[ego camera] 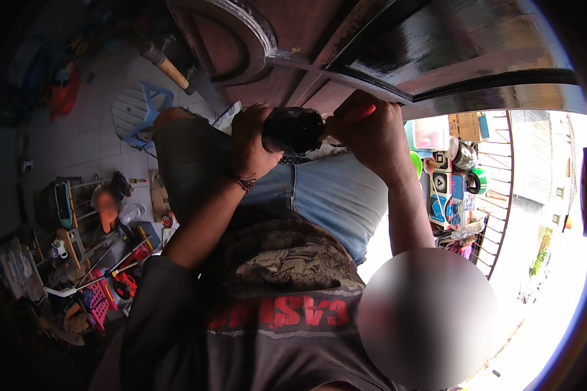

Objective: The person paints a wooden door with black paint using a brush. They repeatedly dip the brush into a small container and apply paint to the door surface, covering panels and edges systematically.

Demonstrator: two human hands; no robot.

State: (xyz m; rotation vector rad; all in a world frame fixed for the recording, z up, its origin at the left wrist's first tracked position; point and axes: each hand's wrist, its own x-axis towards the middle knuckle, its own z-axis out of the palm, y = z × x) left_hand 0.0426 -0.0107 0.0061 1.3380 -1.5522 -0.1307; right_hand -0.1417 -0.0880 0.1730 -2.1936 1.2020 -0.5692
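My left hand [249, 139] grips a dark jar [291, 131], tilted so that its open mouth faces right. The inside looks black, and its contents cannot be made out. Close by that mouth, my right hand [369, 132] is closed around a slim tool with a red handle [362, 113]. The tool's working end is hidden, so I cannot tell its kind for sure. Beyond both hands stands a brown wooden panelled door [301, 80]. One of its panels [450, 46] is dark and glossy, while the carved parts at the left look duller, with pale scuffed edges.
A pull handle with a wooden grip [169, 71] juts from the door's left side. On the tiled floor is a light blue plastic stool [144, 115]. Tools and a pink plastic basket [98, 300] clutter the lower left. Stacked boxes [442, 195] stand by a metal railing [501, 234] at right.
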